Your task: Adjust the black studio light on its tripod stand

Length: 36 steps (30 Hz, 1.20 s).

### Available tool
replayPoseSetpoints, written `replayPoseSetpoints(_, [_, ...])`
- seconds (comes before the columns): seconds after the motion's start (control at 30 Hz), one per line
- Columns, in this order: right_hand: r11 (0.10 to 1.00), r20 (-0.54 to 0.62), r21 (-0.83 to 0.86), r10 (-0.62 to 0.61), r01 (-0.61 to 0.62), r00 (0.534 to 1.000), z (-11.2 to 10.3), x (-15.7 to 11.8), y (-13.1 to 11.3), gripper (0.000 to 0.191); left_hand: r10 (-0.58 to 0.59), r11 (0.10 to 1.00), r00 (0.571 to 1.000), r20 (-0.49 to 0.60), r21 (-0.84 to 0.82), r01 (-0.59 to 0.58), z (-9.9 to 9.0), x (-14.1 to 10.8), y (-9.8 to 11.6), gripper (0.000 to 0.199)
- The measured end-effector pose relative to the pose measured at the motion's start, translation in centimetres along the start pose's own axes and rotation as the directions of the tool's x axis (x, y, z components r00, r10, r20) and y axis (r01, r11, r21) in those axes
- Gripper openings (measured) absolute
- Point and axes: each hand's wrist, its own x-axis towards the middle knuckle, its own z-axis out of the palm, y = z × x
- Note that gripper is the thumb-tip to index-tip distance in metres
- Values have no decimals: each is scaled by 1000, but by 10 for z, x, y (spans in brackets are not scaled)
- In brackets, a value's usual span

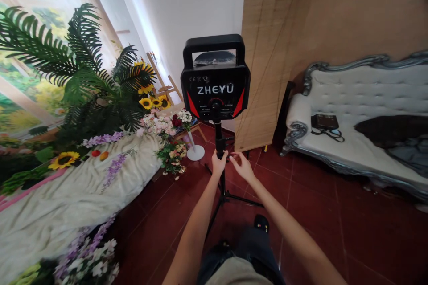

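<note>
Beige shirt point(236, 271) fronts red floor tiles point(310, 202) and pale sofa point(357, 93); left hand point(219, 162) grips stand point(218, 132), right hand point(242, 167) half-open.

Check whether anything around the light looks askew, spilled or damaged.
Nothing looks spilled or damaged; the light sits upright on its stand. Slightly untidy only: dark fabric lies heaped on the pale sofa, near a brown case with its strap loose.
</note>
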Motion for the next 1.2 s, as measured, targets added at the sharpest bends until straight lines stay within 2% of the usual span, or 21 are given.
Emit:
replayPoseSetpoints(0.1, [985, 46, -171, -19, 26, 999, 1, 15, -6, 40, -7, 1000, 1000, 5, -2, 7, 1, 1, -2, 32])
replayPoseSetpoints(0.2, [967, 44, -256, 21, -9, 999, 5, 23, -5, 44, -19, 1000, 1000, 3, -3, 19, 1, 2, -5, 33])
replayPoseSetpoints(0.4, [960, 84, -227, 186, -163, 979, 12, 22, 2, 53, -11, 1000, 1000, -7, -21, 11, 0, 0, -3, 33])
replayPoseSetpoints(0.5, [947, 125, -195, 282, -255, 951, 13, 24, 5, 66, -17, 999, 1000, 10, -27, 17, 0, 0, -2, 34])
replayPoseSetpoints(0.6, [925, 168, -151, 371, -348, 913, 15, 28, 7, 69, -29, 999, 1000, 4, -20, 29, 0, -1, 0, 34])
replayPoseSetpoints(0.73, [872, 64, -232, 456, -431, 888, 22, 28, 4, 66, -25, 1000, 1000, -6, 11, 25, -2, -1, 5, 33])
replayPoseSetpoints(0.83, [874, -54, -304, 381, -378, 923, 25, 23, -5, 58, 18, 999, 1000, 15, 29, -19, -4, -1, 8, 31])
replayPoseSetpoints(0.93, [924, -117, -315, 189, -217, 975, 22, 15, -14, 44, 27, 999, 999, 33, 31, -28, -6, -1, 11, 31])
replayPoseSetpoints(1.07, [954, -66, -297, -44, 22, 997, 12, 2, -19, 35, 30, 999, 999, 41, 36, -31, -8, 0, 11, 31])
replayPoseSetpoints(1.2, [961, 30, -252, -111, 115, 993, 3, -10, -14, 36, 36, 999, 998, 52, 37, -38, -9, 1, 11, 31])
